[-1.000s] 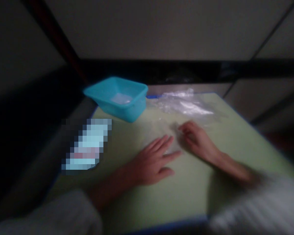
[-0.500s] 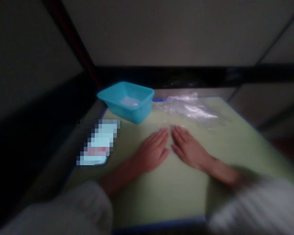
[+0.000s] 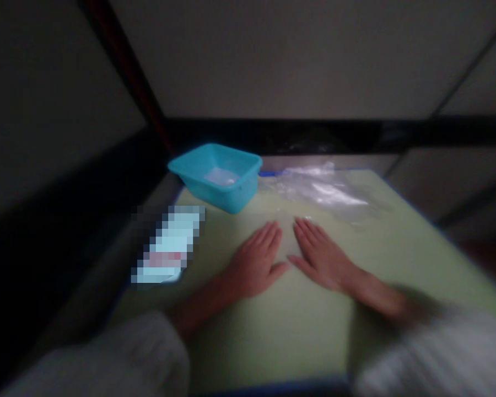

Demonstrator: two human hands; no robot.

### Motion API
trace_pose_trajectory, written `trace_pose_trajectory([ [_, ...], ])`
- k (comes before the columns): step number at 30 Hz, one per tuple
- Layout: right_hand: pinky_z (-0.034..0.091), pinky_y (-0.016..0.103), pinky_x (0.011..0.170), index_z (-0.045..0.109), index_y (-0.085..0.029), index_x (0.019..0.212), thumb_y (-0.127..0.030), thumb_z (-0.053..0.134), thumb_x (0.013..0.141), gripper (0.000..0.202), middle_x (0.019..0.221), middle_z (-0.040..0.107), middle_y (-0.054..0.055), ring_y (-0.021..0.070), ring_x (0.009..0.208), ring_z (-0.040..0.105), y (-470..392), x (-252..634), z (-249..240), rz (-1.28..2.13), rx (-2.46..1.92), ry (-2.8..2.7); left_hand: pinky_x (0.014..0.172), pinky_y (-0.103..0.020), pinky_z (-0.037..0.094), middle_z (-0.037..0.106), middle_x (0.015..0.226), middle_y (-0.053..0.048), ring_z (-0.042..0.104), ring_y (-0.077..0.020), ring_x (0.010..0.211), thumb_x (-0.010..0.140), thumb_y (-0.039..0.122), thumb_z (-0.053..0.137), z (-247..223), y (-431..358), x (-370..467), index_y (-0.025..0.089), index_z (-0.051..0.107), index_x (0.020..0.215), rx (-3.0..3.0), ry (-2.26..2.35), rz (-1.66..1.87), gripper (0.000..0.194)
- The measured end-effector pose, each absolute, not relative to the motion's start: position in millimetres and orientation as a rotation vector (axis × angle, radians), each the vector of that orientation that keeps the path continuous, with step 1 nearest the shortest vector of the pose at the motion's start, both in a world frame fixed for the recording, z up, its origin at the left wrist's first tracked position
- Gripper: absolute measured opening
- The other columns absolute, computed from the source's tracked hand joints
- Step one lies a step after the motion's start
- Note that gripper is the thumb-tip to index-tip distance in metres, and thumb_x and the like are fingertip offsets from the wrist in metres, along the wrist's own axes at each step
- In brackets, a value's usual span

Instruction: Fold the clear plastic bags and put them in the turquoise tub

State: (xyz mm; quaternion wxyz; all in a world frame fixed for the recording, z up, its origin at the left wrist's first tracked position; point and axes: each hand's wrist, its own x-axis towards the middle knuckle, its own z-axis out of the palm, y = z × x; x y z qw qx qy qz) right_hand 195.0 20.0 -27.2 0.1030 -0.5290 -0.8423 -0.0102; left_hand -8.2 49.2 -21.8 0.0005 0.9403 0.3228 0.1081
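My left hand (image 3: 254, 263) lies flat, palm down, with its fingers stretched out and the thumb apart. My right hand (image 3: 324, 256) rests the same way beside it, and the two thumb tips nearly meet. Under and between the hands a thin clear plastic sheet or bag (image 3: 288, 219) faintly shows on the pale yellow-green tabletop (image 3: 268, 342); its outline is hard to make out. Just beyond my right hand, a pile of clear plastic bags (image 3: 330, 193) catches the light. Neither hand grips anything.
A turquoise plastic basin (image 3: 235, 198) stands at the back left with something whitish inside. Left of my left hand lies a bright, pixelated flat object (image 3: 169, 242), perhaps a phone. Behind the table rises a grey wall panel (image 3: 289, 60) with a dark band.
My hands have shifted slightly apart at the fingertips, and the thumbs have spread further from the fingers. The whole view has moved a little, so everything sits slightly lower.
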Motion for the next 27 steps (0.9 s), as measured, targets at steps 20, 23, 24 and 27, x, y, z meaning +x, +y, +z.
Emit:
trace_pose_trajectory([
  [20, 0.019, 0.05, 0.11, 0.021, -0.006, 0.145, -0.061, 0.023, 0.091, 0.077, 0.148, 0.026, 0.02, 0.0276, 0.138, 0.021, 16, 211, -21, -0.025, -1.643, -2.427, 0.113, -0.042, 0.016, 0.021, 0.151, -0.013, 0.014, -0.0234, 0.141, 0.094, 0.037, 0.035, -14, 78, -33, 0.01, 0.025, 0.143, 2.899, 1.021, 0.169, 0.057],
  [23, 0.019, 0.05, 0.11, 0.019, -0.009, 0.146, -0.062, 0.022, 0.091, 0.077, 0.148, 0.026, 0.019, 0.0274, 0.138, 0.02, 16, 212, -23, -0.023, -1.645, -2.432, 0.113, -0.043, 0.016, 0.021, 0.151, -0.017, 0.014, -0.0254, 0.141, 0.093, 0.041, 0.036, -14, 76, -34, 0.007, 0.025, 0.142, 2.921, 1.04, 0.162, 0.061],
  [24, 0.019, 0.051, 0.11, 0.019, -0.009, 0.146, -0.062, 0.022, 0.09, 0.077, 0.149, 0.025, 0.019, 0.0275, 0.138, 0.02, 16, 213, -23, -0.021, -1.646, -2.433, 0.113, -0.044, 0.016, 0.021, 0.151, -0.017, 0.014, -0.0259, 0.141, 0.093, 0.041, 0.036, -14, 75, -34, 0.007, 0.026, 0.142, 2.922, 1.046, 0.17, 0.061],
  [27, 0.019, 0.053, 0.11, 0.016, -0.012, 0.147, -0.062, 0.023, 0.091, 0.076, 0.149, 0.024, 0.018, 0.0287, 0.139, 0.019, 16, 217, -23, 0.003, -1.638, -2.431, 0.112, -0.047, 0.016, 0.02, 0.151, -0.018, 0.012, -0.0276, 0.141, 0.091, 0.044, 0.039, -16, 75, -34, 0.007, 0.028, 0.141, 2.888, 1.038, 0.243, 0.063],
])
